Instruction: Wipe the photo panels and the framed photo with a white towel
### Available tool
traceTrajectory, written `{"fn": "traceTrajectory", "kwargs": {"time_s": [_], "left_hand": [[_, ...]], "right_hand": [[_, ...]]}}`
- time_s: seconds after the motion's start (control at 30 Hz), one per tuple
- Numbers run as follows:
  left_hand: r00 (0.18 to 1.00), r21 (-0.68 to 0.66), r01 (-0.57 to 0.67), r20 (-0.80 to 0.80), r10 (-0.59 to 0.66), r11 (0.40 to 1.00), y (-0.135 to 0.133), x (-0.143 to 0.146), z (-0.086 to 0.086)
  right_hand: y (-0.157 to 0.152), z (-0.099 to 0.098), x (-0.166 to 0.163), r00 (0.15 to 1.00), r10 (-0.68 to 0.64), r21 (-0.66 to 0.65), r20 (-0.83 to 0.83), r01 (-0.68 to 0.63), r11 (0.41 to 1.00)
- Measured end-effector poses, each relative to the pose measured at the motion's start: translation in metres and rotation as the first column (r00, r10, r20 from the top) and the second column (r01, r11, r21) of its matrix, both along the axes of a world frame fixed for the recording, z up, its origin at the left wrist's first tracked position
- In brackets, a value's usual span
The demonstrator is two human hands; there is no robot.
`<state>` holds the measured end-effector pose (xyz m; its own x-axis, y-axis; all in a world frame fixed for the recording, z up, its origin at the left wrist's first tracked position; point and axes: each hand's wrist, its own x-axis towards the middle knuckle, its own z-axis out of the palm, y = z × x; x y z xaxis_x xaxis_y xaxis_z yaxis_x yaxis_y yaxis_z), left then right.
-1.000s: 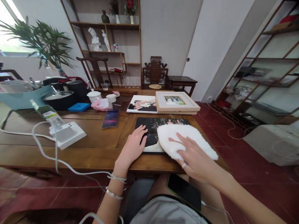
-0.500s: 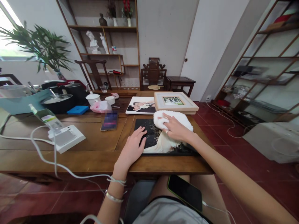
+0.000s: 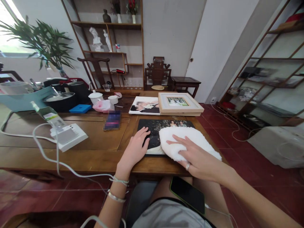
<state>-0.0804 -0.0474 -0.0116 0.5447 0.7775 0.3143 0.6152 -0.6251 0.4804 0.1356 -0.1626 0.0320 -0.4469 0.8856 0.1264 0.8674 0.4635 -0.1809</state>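
Observation:
A dark photo panel (image 3: 154, 126) with two figures and a pale dress lies flat at the table's front edge. My left hand (image 3: 136, 146) rests on its left edge, fingers stretched out and holding nothing. My right hand (image 3: 196, 155) presses a fluffy white cloth (image 3: 172, 137) against the panel's lower right part. Its fingers are on top of the cloth, with a ring showing on one of them. The cloth covers much of the panel's right side and hangs past its front right corner.
Behind the panel lie a photo print (image 3: 144, 109) and a light wooden picture frame (image 3: 198, 109). At left are a white box (image 3: 75, 136), a white cable (image 3: 71, 174), a blue box (image 3: 80, 108) and a pink bag (image 3: 104, 105). A phone (image 3: 187, 193) lies on my lap.
My right hand has drawn the white cloth down toward me and to the right, uncovering the two figures at the panel's top. My left hand stays on the left edge.

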Motion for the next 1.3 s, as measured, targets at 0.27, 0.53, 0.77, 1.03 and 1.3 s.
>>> {"fn": "traceTrajectory", "kwargs": {"time_s": [0.27,0.53,0.77,1.03,1.3], "left_hand": [[1.0,0.008,0.01,0.024,-0.011,1.0,0.002,0.0,-0.002],[1.0,0.008,0.017,0.002,-0.017,1.0,0.003,-0.001,-0.002],[1.0,0.007,0.02,-0.004,-0.02,1.0,0.003,0.0,-0.001],[1.0,-0.007,0.003,-0.009,-0.003,1.0,0.0,0.0,0.001],[1.0,0.008,0.01,-0.006,-0.009,1.0,0.001,0.0,0.0]], "right_hand": [[0.043,0.001,0.008,0.998,-0.061,0.006,-0.02,0.062,0.998],[0.112,0.006,0.011,0.989,-0.148,0.012,0.006,0.148,0.989],[0.077,0.003,0.005,0.997,-0.082,0.009,0.014,0.081,0.997],[-0.007,-0.002,-0.023,1.0,0.002,-0.057,-0.03,-0.003,0.998],[0.027,0.0,-0.018,1.0,-0.001,-0.056,-0.024,-0.001,0.998]]}}
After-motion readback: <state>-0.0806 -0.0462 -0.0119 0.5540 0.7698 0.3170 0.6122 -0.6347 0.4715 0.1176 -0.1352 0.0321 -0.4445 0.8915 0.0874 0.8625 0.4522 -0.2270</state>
